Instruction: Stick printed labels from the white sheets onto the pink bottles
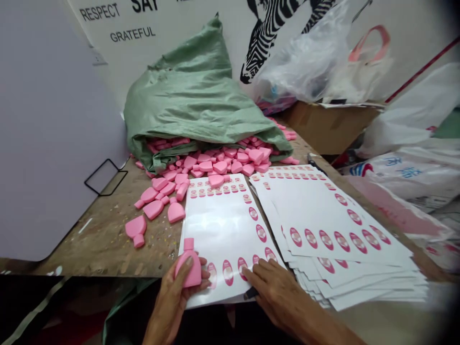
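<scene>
My left hand [176, 287] is closed around a small pink plastic bottle [189, 268], held upright with its narrow neck up, over the near left corner of a sticker sheet [215, 225]. My right hand [275, 287] lies over the sheet's near right part. Its fingers are curled, the fingertips touching the row of oval pink stickers [227, 272] near the bottom edge. From under that hand pokes the dark end of a slim tool [250, 293], apparently held in the palm; its exact kind is hidden. Another pink bottle [216, 180] lies across the sheet's far edge.
A green sack [194, 105] spills a heap of pink bottles [221, 165] at the back. Several loose bottles lie left of the sheet. A stack of sticker sheets [323, 211] sits on the right. A black wire frame [106, 177] stands at left; a cardboard box [327, 124] is back right.
</scene>
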The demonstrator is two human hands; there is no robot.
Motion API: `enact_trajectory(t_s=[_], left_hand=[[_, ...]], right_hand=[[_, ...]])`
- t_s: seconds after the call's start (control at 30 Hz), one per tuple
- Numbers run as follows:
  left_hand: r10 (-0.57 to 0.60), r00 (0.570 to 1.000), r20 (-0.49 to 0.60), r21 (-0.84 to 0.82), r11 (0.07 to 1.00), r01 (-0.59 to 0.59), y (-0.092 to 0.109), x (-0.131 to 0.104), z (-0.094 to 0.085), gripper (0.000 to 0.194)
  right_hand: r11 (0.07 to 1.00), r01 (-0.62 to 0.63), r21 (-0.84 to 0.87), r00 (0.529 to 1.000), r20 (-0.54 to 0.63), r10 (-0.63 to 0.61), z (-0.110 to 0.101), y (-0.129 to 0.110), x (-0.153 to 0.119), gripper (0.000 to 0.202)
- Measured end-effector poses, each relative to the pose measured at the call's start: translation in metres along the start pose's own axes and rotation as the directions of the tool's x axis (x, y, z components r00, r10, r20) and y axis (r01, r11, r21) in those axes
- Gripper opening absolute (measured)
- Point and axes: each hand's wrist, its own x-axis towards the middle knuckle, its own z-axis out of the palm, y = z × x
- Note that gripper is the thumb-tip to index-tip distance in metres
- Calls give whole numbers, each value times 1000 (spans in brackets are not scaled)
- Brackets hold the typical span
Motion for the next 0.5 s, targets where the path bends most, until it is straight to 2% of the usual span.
enact_trajectory(t_s=[0.07, 0.13, 0.2, 0.27, 0.37, 0.5], left_hand=[[13, 999, -33, -15, 1000, -13, 6, -4, -4, 41], [37, 994, -103, -36, 999, -41, 13, -8, -9, 43], [71, 980, -188, -55, 995, -83, 20, -12, -14, 44], [104, 968, -230, -70, 990, -123, 23, -15, -17, 43], [112, 976, -186, -84, 988, -130, 22, -15, -17, 42], [112, 989, -94, -82, 989, -119, 16, -14, -10, 44]], right_hand=[[999, 41, -15, 999, 6, -41, -13, -2, 9, 41], [986, 136, -99, 990, -35, -140, -30, -3, 22, 26], [945, 241, -223, 958, -101, -268, -49, -5, 35, 17], [887, 315, -339, 910, -158, -383, -69, -4, 43, 17], [843, 304, -444, 885, -196, -423, -99, 5, 37, 23], [859, 160, -486, 909, -267, -320, -124, 41, -9, 34]])
